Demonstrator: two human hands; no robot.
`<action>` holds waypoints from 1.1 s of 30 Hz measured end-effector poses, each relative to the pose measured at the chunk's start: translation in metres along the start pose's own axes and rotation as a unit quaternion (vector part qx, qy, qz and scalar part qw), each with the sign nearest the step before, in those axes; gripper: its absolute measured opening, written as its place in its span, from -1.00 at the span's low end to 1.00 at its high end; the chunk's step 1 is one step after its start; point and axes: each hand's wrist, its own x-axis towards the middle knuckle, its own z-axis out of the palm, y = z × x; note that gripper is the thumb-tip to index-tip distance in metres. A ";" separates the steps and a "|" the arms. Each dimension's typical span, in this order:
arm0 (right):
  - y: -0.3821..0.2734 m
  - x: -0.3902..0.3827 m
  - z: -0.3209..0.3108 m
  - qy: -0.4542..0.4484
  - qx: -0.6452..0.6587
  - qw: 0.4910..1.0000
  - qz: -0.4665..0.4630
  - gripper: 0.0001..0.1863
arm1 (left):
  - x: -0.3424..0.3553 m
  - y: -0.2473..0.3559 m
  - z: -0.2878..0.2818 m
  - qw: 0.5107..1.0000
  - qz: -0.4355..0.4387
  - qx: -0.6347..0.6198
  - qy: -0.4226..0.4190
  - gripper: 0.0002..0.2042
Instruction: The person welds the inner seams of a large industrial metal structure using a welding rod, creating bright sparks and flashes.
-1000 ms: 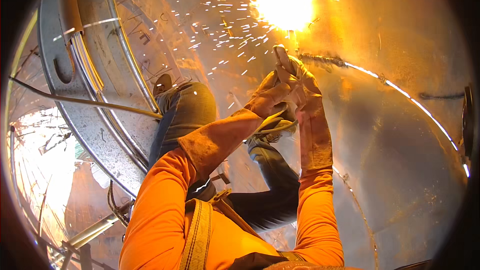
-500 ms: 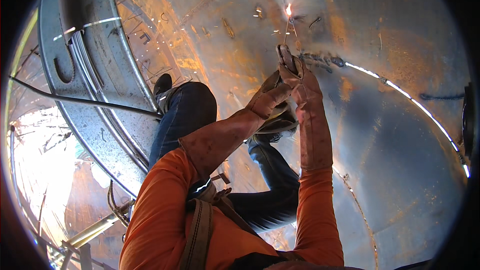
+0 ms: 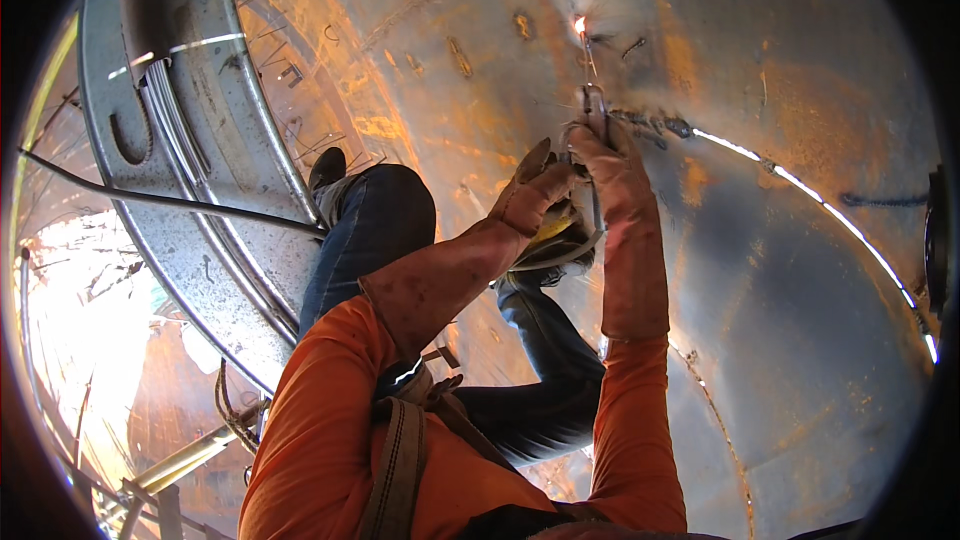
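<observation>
My right hand (image 3: 610, 165), in a long brown leather glove, is closed around a welding electrode holder (image 3: 594, 110). From its jaw a thin electrode (image 3: 588, 60) reaches up to a bright arc (image 3: 580, 26) on the rusty steel plate (image 3: 680, 0). My left hand (image 3: 530, 195), gloved alike, is beside the right glove, its thumb and fingers apart. Its fingertips come close to the right glove; whether they touch it is not clear. Below the gloves, a cable (image 3: 575, 255) curves past my boot.
A grey curved metal channel (image 3: 250, 290) stands at the left, with a bundle of rods (image 3: 175, 125) and a dark tube (image 3: 143, 15) on it. A black cable (image 3: 200, 208) crosses it. A bright slit (image 3: 830, 205) curves through the plate at the right. My bent knee (image 3: 380, 220) is near my left forearm.
My right hand has turned and shifted slightly, showing more of the holder, and the gloves are a little farther apart. The arc is smaller, with fewer sparks flying.
</observation>
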 end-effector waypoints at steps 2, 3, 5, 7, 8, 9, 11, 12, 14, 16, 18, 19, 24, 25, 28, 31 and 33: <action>-0.002 -0.005 0.018 -0.019 -0.052 0.998 -0.030 -0.53 | 0.013 -0.001 -0.008 0.999 -0.045 0.013 -0.017 -0.53; 0.000 -0.005 0.024 -0.080 0.019 0.995 -0.058 -0.53 | 0.018 -0.002 -0.014 0.996 -0.074 0.018 -0.053 -0.57; 0.007 -0.005 0.028 -0.146 0.163 0.975 0.027 -0.55 | 0.024 -0.004 -0.027 0.994 -0.065 0.074 -0.051 -0.60; 0.016 0.008 0.027 -0.155 0.217 0.963 0.023 -0.58 | 0.029 -0.008 -0.031 0.979 -0.011 0.109 -0.173 -0.62; 0.021 0.014 0.023 -0.097 0.104 0.990 -0.003 -0.59 | 0.031 -0.009 -0.032 0.965 0.019 0.120 -0.231 -0.63; 0.024 0.020 0.017 -0.029 0.002 0.999 -0.017 -0.60 | 0.030 -0.012 -0.030 0.987 -0.023 0.052 -0.150 -0.65; 0.028 0.031 0.006 -0.043 0.194 0.979 0.033 -0.59 | 0.028 -0.013 -0.025 0.996 -0.063 -0.015 -0.067 -0.67; 0.029 0.034 0.001 -0.012 0.397 0.911 0.112 -0.56 | 0.026 -0.013 -0.023 0.996 -0.059 0.006 -0.066 -0.67; 0.031 0.036 -0.008 -0.062 0.307 0.945 0.092 -0.54 | 0.023 -0.010 -0.018 0.996 -0.056 0.026 -0.066 -0.66; 0.033 0.036 -0.012 -0.077 0.225 0.968 0.087 -0.51 | 0.020 -0.006 -0.015 0.993 -0.069 0.016 -0.089 -0.62; 0.037 0.037 -0.014 -0.097 0.111 0.989 0.008 -0.47 | 0.017 -0.002 -0.013 0.993 -0.080 0.019 -0.083 -0.61; 0.038 0.038 -0.014 -0.084 0.109 0.990 0.024 -0.45 | 0.017 -0.001 -0.012 0.993 -0.100 0.025 -0.060 -0.60; 0.036 0.043 -0.013 -0.151 0.629 0.752 0.125 -0.56 | 0.026 -0.011 -0.032 0.988 -0.023 0.084 -0.124 -0.53; 0.034 0.041 -0.011 -0.063 0.532 0.833 0.135 -0.56 | 0.030 -0.018 -0.041 0.968 0.052 0.201 -0.140 -0.51; 0.024 0.031 -0.002 -0.183 0.639 0.737 0.121 -0.53 | 0.067 -0.037 -0.068 0.967 0.018 0.155 -0.200 -0.43; 0.019 0.014 0.000 -0.110 0.312 0.943 0.029 -0.44 | 0.096 -0.053 -0.084 0.981 -0.002 0.103 -0.166 -0.41; 0.019 0.013 0.000 -0.071 0.184 0.980 0.013 -0.41 | 0.097 -0.055 -0.083 0.928 0.106 0.279 -0.222 -0.49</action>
